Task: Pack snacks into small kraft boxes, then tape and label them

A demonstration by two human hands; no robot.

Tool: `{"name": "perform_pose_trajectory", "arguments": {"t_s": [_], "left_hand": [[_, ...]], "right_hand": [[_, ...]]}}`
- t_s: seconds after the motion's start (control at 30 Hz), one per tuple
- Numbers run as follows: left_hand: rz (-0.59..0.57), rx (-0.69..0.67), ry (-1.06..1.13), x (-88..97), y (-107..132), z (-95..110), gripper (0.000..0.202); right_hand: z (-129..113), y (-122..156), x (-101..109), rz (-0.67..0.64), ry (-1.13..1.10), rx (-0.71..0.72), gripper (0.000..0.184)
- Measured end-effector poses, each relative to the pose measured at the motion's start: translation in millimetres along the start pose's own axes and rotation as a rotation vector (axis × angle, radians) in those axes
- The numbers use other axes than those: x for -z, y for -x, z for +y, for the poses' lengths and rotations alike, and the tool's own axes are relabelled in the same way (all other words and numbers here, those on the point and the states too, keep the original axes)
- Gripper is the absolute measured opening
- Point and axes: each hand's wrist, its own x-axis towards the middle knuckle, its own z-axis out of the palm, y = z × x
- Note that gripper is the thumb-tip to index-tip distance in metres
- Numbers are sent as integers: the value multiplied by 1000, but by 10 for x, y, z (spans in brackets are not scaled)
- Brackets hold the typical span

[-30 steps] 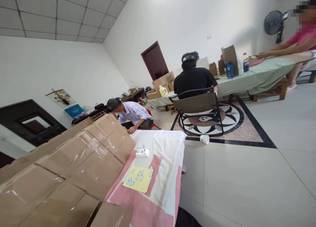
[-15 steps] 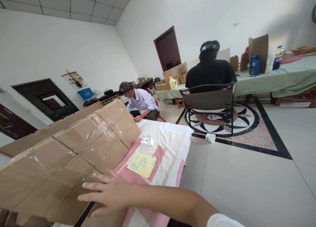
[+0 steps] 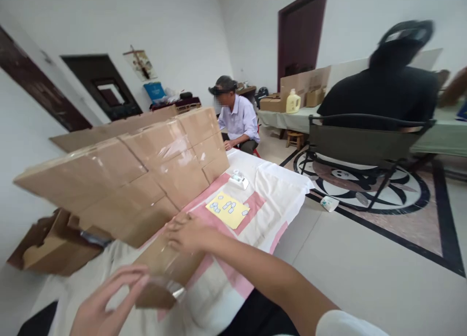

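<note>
The right hand [image 3: 189, 233] lies flat on top of a small box [image 3: 166, 272], fingers spread and not closed around it. The left hand [image 3: 105, 304] is open too, fingers splayed just beside the box's near end; I cannot tell whether they touch it. The box sits near the front of the tabletop, on a white and pink cloth [image 3: 272, 192]. Close behind it a stack [image 3: 146, 160] of brown cardboard cartons, glossy with clear tape, walls off the left side. Past the right hand lie a yellow sheet [image 3: 228, 210] dotted with small pale pieces and a little white device [image 3: 239, 181]. An open carton [image 3: 47, 246] slumps at lower left. Beyond, a person in a pale shirt [image 3: 240, 121] crouches, and another in black [image 3: 392, 90] sits in a chair [image 3: 365, 146].
</note>
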Motion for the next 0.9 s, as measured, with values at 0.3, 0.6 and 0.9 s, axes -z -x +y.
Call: {"name": "perform_pose_trajectory", "arguments": {"t_s": [0.3, 0.6, 0.9], "left_hand": [[-251, 168, 100, 97, -580, 57, 36], [-397, 238, 175, -99, -592, -394, 38], [-330, 238, 110, -107, -525, -547, 31]], "right_hand": [[-10, 14, 126, 32, -180, -54, 40], [-31, 20, 120, 59, -172, -50, 40], [-9, -6, 27, 74, -108, -25, 42]]}}
